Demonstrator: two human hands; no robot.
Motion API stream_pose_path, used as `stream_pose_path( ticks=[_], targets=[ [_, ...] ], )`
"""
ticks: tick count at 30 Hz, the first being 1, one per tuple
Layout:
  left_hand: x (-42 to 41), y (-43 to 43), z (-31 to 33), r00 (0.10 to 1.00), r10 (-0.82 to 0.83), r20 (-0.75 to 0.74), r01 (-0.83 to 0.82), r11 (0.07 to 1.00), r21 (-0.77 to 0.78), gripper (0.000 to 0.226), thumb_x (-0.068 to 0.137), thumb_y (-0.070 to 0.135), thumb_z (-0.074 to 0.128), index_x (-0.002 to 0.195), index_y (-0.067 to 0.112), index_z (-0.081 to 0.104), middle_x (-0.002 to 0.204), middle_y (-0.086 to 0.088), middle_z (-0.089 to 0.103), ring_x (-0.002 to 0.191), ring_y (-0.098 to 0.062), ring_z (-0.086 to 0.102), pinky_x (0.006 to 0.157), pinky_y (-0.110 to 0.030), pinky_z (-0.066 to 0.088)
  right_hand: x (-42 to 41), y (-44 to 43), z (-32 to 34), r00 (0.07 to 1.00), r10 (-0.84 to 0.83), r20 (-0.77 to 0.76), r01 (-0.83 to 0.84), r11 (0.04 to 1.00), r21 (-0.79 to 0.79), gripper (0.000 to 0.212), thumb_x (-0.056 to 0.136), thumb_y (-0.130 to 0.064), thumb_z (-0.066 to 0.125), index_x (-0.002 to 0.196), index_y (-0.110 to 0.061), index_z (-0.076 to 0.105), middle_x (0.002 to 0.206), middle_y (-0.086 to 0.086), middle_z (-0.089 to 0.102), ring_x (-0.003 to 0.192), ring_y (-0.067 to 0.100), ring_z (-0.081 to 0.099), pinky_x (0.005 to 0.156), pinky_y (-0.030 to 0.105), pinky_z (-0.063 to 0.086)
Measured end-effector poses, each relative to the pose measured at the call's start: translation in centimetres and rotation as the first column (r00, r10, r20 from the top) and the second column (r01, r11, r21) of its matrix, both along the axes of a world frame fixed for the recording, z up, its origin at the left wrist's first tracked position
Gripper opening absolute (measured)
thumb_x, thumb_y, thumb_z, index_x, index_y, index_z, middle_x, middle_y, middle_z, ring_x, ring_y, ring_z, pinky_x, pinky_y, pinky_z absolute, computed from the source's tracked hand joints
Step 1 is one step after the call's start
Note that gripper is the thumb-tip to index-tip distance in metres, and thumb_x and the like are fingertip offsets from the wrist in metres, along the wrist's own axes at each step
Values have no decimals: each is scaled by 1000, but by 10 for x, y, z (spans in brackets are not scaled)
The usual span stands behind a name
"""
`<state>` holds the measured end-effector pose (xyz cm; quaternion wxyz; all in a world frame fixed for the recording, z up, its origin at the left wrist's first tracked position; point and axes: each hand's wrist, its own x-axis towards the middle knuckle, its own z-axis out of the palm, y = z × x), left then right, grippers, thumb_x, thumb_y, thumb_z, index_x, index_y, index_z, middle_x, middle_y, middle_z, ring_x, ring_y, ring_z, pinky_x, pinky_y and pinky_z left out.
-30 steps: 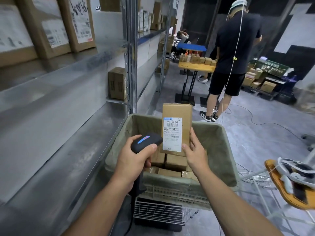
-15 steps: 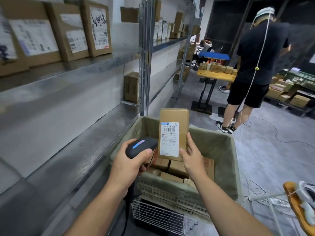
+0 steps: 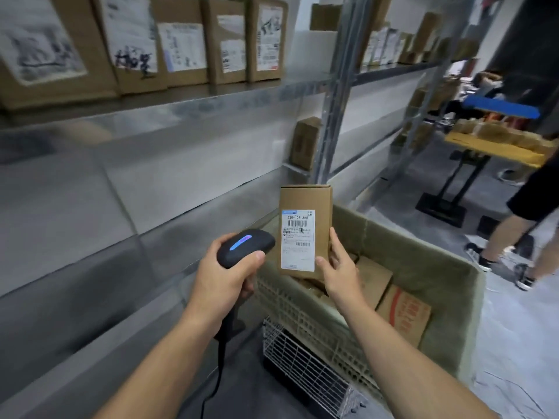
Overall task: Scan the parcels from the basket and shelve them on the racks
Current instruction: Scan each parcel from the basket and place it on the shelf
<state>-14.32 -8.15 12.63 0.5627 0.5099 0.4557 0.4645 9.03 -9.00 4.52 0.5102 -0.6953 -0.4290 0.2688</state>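
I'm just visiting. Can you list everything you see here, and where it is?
Racks: one run, grey metal, left.
Shelved parcels: at least five, brown, upper shelf.
Lone parcel: one, brown, middle shelf.
Basket: one, beige-lined, front centre.
Basket parcels: several, brown, inside basket.
Wire cage: one, silver, under basket.
Table: one, yellow-topped, far right.
Other person: one, black shorts, right edge.
Held parcel: one, brown, white label, above basket.
Scanner: one, black, left of held parcel.
Left hand: one, grips scanner.
Right hand: one, holds held parcel.
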Motion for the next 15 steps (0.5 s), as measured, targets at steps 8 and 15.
stream_pose_path(
  ticks=[8,15],
  targets=[
    [-78,-42,-8,954,298,-38,-298,954,-9,58,67,40,78,121,27,63,74,-1,70,59,-20,62,59,-35,51,-82,20,-10,950,312,-26,-311,950,10,74,98,-6,59,154,-44,31,145,-27,44,139,2,43,121,40,32],
    [-160,-82,-13,843,536,-43,-537,843,-28,69,59,48,81,122,25,63,73,-3,69,56,-21,60,59,-35,50,-181,33,-16,837,548,-19,-548,837,2,83,95,-7,61,141,-68,29,130,-29,56,134,7,51,118,46,38]
  ],
)
